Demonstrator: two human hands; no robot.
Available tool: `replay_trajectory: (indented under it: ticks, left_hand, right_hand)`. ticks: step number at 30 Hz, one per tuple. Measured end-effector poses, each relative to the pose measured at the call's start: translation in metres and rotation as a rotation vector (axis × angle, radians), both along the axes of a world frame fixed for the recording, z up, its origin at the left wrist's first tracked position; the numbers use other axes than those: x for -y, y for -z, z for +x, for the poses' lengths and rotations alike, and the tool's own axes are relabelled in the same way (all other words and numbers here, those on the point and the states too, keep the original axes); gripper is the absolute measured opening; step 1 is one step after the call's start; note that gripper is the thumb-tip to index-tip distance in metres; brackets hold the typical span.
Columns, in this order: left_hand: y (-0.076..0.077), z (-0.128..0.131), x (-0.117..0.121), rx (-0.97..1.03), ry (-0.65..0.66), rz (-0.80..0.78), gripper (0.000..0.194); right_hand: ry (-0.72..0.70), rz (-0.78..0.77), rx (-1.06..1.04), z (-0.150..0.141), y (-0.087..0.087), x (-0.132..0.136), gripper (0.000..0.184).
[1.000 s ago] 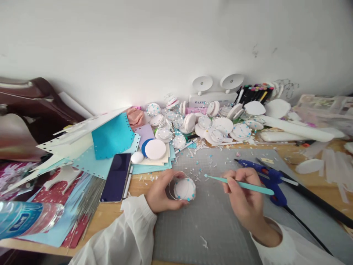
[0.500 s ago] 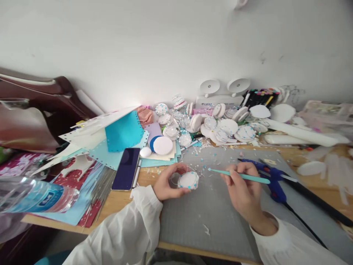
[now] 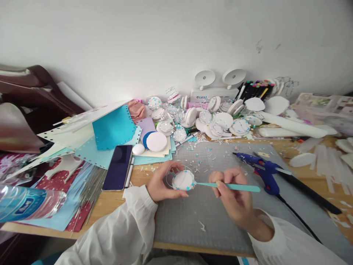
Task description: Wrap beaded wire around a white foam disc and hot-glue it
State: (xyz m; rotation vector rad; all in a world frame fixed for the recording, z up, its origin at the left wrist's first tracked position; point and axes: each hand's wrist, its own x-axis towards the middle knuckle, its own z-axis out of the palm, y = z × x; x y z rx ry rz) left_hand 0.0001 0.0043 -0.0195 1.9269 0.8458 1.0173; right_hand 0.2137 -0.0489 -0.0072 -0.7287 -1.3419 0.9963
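My left hand [image 3: 159, 183] is curled around a small white foam disc [image 3: 183, 180] edged with blue and white beads, holding it on the grey cutting mat [image 3: 204, 217]. A clear ring sits around the disc. My right hand [image 3: 231, 194] pinches a thin teal stick tool [image 3: 234, 186] like a pen. The tool's tip touches the right edge of the disc. Both sleeves are white.
A blue glue gun [image 3: 261, 171] lies on the mat right of my right hand. A dark phone [image 3: 117, 167] lies to the left beside blue and white paper sheets [image 3: 110, 132]. Several beaded white discs [image 3: 217, 123] pile at the back, markers [image 3: 255, 88] behind. A water bottle [image 3: 27, 202] lies far left.
My right hand moved left and brought the teal tool's tip against the disc. My left hand kept its hold on the disc. The camera view shifted a little.
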Motion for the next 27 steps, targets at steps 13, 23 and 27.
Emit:
replay_trajectory:
  ticks: [13, 23, 27]
  left_hand:
    - [-0.0025, 0.0046, 0.0012, -0.071, -0.09, 0.094, 0.066]
    - [-0.003, 0.0044, 0.0015, -0.064, -0.079, 0.143, 0.064]
    - [-0.0041, 0.0049, 0.0018, -0.079, -0.086, 0.169, 0.064]
  right_hand:
    - [-0.005, 0.006, 0.085, -0.0006, 0.0011, 0.0011, 0.012]
    - [-0.014, -0.032, 0.074, 0.0004, 0.0049, 0.0009, 0.013]
    - [-0.035, -0.047, 0.057, 0.0005, 0.0059, 0.0011, 0.013]
